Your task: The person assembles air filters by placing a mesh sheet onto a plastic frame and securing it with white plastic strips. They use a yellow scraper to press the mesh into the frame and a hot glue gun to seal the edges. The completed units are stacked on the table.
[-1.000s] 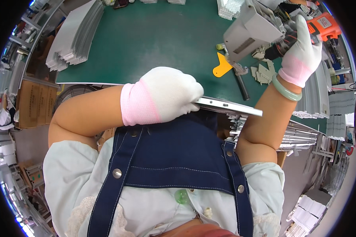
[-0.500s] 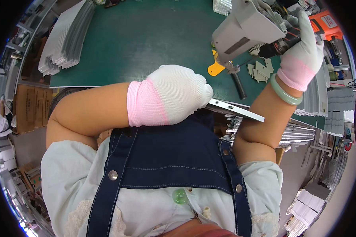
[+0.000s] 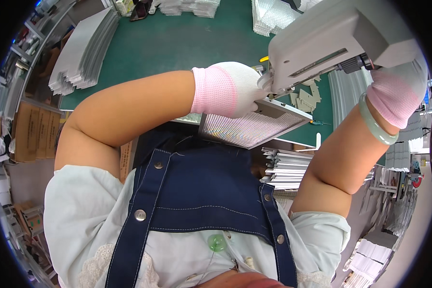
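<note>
The flat rectangular panel (image 3: 247, 128), a thin metal-framed sheet with a fine shimmering mesh face, lies directly under the left hand (image 3: 230, 89), tilted so its mesh side shows toward the camera, its long axis running from the person's chest out to the right, toward the grey machine head (image 3: 331, 41). The left hand, in a white knit glove with a pink cuff, is closed over the panel's upper edge and grips it; it is by far the nearer hand. The right hand (image 3: 396, 91), gloved the same way with a pale green bangle (image 3: 377, 127) at the wrist, is up and to the right, pressed against the machine head's far side; whether it grips is hidden. The panel's far corner sits just beneath the machine's lower lip. Beyond the hands spreads the green table (image 3: 177, 43), with stacks of similar panels (image 3: 81, 53) well to the left and small offcuts (image 3: 305, 98) just past the panel.
</note>
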The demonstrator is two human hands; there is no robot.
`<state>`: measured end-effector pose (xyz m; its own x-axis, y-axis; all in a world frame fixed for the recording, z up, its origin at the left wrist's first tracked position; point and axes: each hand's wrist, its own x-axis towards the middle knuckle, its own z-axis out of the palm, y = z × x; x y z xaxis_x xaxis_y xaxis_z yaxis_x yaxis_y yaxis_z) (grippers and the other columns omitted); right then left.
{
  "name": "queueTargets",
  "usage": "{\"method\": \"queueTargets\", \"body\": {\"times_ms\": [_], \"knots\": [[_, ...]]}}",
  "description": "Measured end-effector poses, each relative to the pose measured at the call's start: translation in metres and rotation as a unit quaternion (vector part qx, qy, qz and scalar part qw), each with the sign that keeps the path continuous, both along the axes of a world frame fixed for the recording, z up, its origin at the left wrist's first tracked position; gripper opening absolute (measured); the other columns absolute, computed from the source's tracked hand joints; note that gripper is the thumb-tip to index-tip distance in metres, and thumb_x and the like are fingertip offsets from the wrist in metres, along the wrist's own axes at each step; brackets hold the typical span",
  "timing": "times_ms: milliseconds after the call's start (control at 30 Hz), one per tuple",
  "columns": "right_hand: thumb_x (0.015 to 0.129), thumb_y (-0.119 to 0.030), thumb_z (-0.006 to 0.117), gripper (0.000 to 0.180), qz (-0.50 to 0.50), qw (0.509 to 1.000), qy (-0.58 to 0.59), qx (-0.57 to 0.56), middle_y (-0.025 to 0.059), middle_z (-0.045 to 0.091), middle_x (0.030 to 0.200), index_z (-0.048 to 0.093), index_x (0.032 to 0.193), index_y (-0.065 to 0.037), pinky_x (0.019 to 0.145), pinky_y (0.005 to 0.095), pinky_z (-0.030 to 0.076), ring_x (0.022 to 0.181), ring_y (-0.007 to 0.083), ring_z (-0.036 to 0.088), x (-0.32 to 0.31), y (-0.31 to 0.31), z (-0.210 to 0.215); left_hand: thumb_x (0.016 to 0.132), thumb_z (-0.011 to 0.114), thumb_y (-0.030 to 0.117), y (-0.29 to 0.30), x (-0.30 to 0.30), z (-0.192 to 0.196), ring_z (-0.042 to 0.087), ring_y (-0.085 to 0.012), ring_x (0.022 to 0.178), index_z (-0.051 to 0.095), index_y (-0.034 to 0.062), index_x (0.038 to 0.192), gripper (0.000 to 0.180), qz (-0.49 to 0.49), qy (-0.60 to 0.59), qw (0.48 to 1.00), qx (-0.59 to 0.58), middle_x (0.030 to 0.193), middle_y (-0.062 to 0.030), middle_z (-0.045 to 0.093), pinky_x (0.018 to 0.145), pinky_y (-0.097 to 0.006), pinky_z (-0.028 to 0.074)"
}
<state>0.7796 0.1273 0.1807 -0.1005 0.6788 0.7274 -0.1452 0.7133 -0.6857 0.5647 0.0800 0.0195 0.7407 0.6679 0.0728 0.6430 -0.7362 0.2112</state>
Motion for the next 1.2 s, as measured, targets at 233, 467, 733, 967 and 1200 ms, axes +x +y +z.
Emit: {"method": "queueTargets", "body": {"times_ms": [233,467,733,967,1200], "knots": [[0.1,-0.027,0.055,0.034,0.03,0.999,0.017,-0.031,0.0102,0.068,0.107,0.062,0.121,-0.001,0.074,0.0283,0.053,0.089,0.0168,0.065,-0.003,-0.01,-0.005,0.085,0.059,0.021,0.003,0.0,-0.006,0.068,-0.0364,0.081,0.066,0.0037,0.101,0.025,0.014,-0.017,1.0,-0.014,0.083,-0.0188,0.068,0.075,-0.046,0.056],[0.102,-0.025,0.053,0.032,0.073,0.986,0.092,-0.119,0.0104,0.068,0.106,0.061,0.121,-0.001,0.074,0.0268,0.054,0.089,0.0172,0.066,-0.007,-0.015,-0.007,0.083,0.063,0.026,0.003,0.0,-0.016,0.069,-0.0364,0.08,0.068,0.0028,0.102,0.03,0.03,-0.098,0.995,0.017,0.085,-0.0193,0.07,0.074,-0.045,0.056],[0.102,-0.02,0.05,0.027,-0.012,0.986,0.114,-0.124,0.0071,0.068,0.1,0.062,0.117,-0.001,0.071,0.0262,0.053,0.086,0.0173,0.066,-0.039,0.001,-0.062,0.085,0.064,0.025,0.005,0.005,-0.012,0.068,-0.0331,0.093,0.065,0.0068,0.115,0.035,0.062,0.013,0.995,-0.081,0.098,-0.0149,0.069,0.082,-0.042,0.055],[0.101,-0.017,0.05,0.025,-0.059,0.994,0.058,-0.074,0.0048,0.066,0.097,0.062,0.116,-0.001,0.071,0.0264,0.053,0.086,0.0179,0.065,-0.028,0.022,-0.078,0.086,0.062,0.023,0.005,0.003,-0.028,0.069,-0.0379,0.086,0.068,-0.0003,0.099,0.028,0.03,-0.071,0.996,-0.042,0.089,-0.0217,0.069,0.078,-0.045,0.056],[0.099,-0.016,0.054,0.024,-0.076,0.994,-0.07,0.044,0.0051,0.067,0.098,0.062,0.117,-0.002,0.071,0.0267,0.053,0.085,0.0174,0.066,-0.019,0.032,-0.075,0.085,0.063,0.021,0.002,0.004,-0.023,0.069,-0.0385,0.085,0.069,0.0,0.096,0.025,-0.019,-0.097,0.995,-0.016,0.089,-0.021,0.069,0.078,-0.046,0.056]]}}
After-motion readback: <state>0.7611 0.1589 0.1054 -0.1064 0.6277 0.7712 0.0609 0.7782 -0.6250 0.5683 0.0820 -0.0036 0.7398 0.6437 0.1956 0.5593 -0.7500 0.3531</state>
